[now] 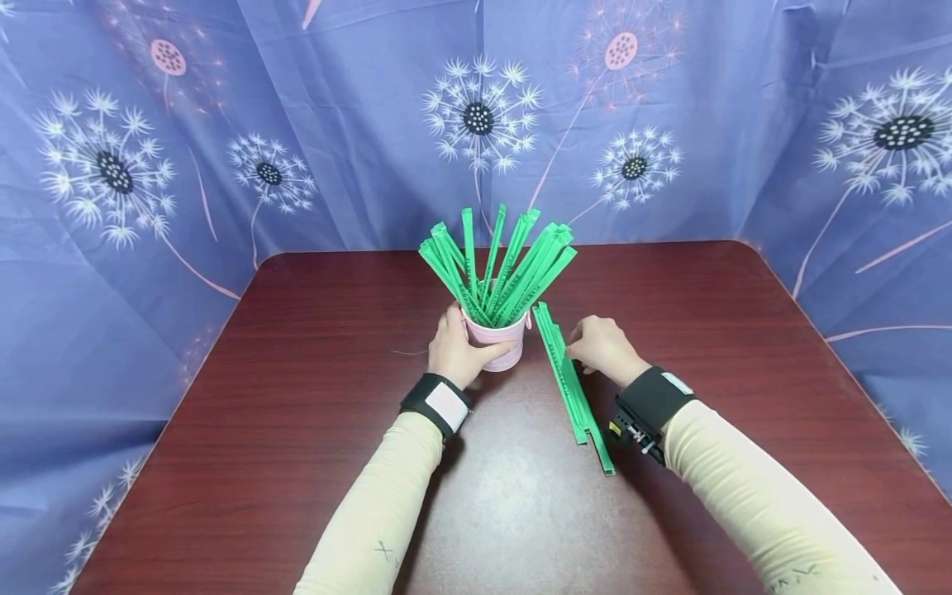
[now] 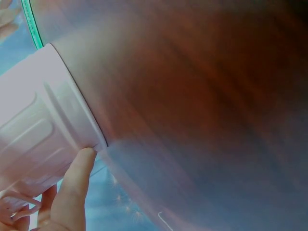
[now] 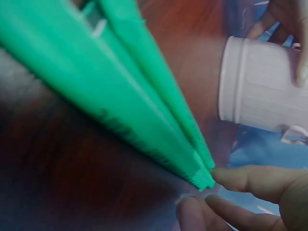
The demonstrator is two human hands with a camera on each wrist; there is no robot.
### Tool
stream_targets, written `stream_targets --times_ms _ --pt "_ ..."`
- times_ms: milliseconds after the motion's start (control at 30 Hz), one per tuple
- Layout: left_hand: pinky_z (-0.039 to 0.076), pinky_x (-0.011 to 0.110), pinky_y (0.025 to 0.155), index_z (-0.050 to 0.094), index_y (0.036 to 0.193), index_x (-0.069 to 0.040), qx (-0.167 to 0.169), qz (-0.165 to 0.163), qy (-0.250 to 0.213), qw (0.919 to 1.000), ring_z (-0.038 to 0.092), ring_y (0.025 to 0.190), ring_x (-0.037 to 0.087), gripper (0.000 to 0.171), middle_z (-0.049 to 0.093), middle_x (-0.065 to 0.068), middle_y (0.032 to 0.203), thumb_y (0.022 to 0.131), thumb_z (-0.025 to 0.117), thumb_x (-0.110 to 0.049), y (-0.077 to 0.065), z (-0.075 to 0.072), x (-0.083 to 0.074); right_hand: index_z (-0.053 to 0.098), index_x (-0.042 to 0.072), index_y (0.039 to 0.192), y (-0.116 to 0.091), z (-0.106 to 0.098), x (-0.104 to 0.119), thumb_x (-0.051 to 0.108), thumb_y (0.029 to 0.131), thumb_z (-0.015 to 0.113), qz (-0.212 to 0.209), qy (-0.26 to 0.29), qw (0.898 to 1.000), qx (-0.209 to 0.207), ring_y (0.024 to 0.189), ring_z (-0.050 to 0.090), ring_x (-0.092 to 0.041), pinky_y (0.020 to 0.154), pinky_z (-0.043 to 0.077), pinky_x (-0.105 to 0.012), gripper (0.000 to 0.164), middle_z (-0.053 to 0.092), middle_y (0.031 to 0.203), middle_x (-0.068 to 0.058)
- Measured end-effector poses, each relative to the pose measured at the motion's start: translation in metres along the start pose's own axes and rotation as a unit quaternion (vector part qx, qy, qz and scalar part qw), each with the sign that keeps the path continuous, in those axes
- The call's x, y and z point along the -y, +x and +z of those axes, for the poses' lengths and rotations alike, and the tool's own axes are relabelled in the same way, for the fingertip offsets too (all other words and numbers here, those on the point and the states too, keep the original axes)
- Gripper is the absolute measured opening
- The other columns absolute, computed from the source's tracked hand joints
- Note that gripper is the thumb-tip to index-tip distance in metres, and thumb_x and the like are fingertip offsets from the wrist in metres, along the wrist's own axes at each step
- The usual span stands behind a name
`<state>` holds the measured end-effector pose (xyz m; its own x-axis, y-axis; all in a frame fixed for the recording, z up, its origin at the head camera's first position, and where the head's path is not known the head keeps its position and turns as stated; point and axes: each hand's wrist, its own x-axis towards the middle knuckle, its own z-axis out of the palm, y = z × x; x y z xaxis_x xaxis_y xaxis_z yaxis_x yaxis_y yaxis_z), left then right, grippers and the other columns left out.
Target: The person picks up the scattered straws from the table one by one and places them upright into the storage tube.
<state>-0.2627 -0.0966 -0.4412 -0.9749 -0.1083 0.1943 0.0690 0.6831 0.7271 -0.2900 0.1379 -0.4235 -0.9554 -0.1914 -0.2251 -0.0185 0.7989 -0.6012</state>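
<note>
My left hand (image 1: pixel 455 351) grips a small pale pink bucket (image 1: pixel 497 349) by its side, the thumb across its front near the base in the head view. Many slim green paper-wrapped sticks (image 1: pixel 513 273) with dark print fan upward out of the bucket. To its right, a few more green wrapped sticks (image 1: pixel 567 380) lie side by side on the table. My right hand (image 1: pixel 601 347) is at their right side, fingers bent. In the right wrist view, one fingertip (image 3: pixel 224 177) is right at the end of these loose sticks (image 3: pixel 139 115), with a gap to the other fingers.
A dark red-brown wooden table (image 1: pixel 312 397) with rounded far corners carries everything. Behind and beside it hangs a blue cloth (image 1: pixel 357 124) with a dandelion print. A wrist strap with a small camera (image 1: pixel 632 430) sits on the right forearm close to the loose sticks.
</note>
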Motion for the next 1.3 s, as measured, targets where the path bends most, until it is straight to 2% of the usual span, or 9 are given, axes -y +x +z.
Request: stream_targets --times_ms 200,700,867,1067,1300 --pt "0.050 0.054 0.095 0.040 0.143 -0.008 0.001 0.001 -0.002 1.0000 0.058 0.119 0.036 0.098 0.056 0.018 0.129 0.066 0.089 -0.043 -0.0004 -0.0004 -0.0001 0.067 -0.006 0.105 -0.0005 0.0021 -0.0031 0.010 0.089 0.065 0.005 -0.012 1.000 0.011 0.060 0.067 -0.019 0.059 0.058 -0.033 0.023 0.070 0.090 -0.020" --pt "0.049 0.055 0.095 0.040 0.142 -0.006 -0.001 0.004 0.001 1.0000 0.058 0.119 0.038 0.098 0.056 0.019 0.129 0.066 0.089 -0.043 0.0001 -0.0003 0.0004 0.063 -0.009 0.113 0.0007 0.0030 -0.0013 0.009 0.091 0.063 0.017 0.008 0.999 0.034 0.063 0.068 -0.021 0.060 0.059 -0.033 0.028 0.068 0.100 -0.026" --pt "0.049 0.055 0.096 0.040 0.142 -0.006 -0.001 0.006 0.001 1.0000 0.058 0.119 0.038 0.098 0.056 0.019 0.129 0.066 0.089 -0.043 0.0002 0.0001 0.0010 0.061 -0.009 0.114 0.0014 0.0030 -0.0020 0.012 0.092 0.064 0.022 0.018 0.999 0.037 0.065 0.069 -0.021 0.062 0.059 -0.033 0.031 0.067 0.094 -0.023" --pt "0.050 0.054 0.095 0.041 0.141 -0.007 -0.003 0.007 -0.003 1.0000 0.058 0.118 0.037 0.096 0.057 0.019 0.128 0.066 0.089 -0.043 0.0002 0.0000 0.0009 0.064 -0.008 0.106 0.0007 0.0037 -0.0012 0.015 0.091 0.065 0.018 0.016 0.999 0.031 0.061 0.069 -0.020 0.061 0.059 -0.033 0.028 0.066 0.081 -0.018" --pt "0.049 0.054 0.096 0.041 0.141 -0.007 -0.004 0.006 -0.006 1.0000 0.058 0.119 0.037 0.097 0.057 0.018 0.129 0.066 0.089 -0.043 0.0010 0.0006 0.0019 0.066 -0.007 0.102 0.0018 0.0059 0.0021 0.014 0.089 0.065 0.016 0.005 1.000 0.025 0.058 0.068 -0.018 0.060 0.059 -0.033 0.025 0.069 0.083 -0.019"
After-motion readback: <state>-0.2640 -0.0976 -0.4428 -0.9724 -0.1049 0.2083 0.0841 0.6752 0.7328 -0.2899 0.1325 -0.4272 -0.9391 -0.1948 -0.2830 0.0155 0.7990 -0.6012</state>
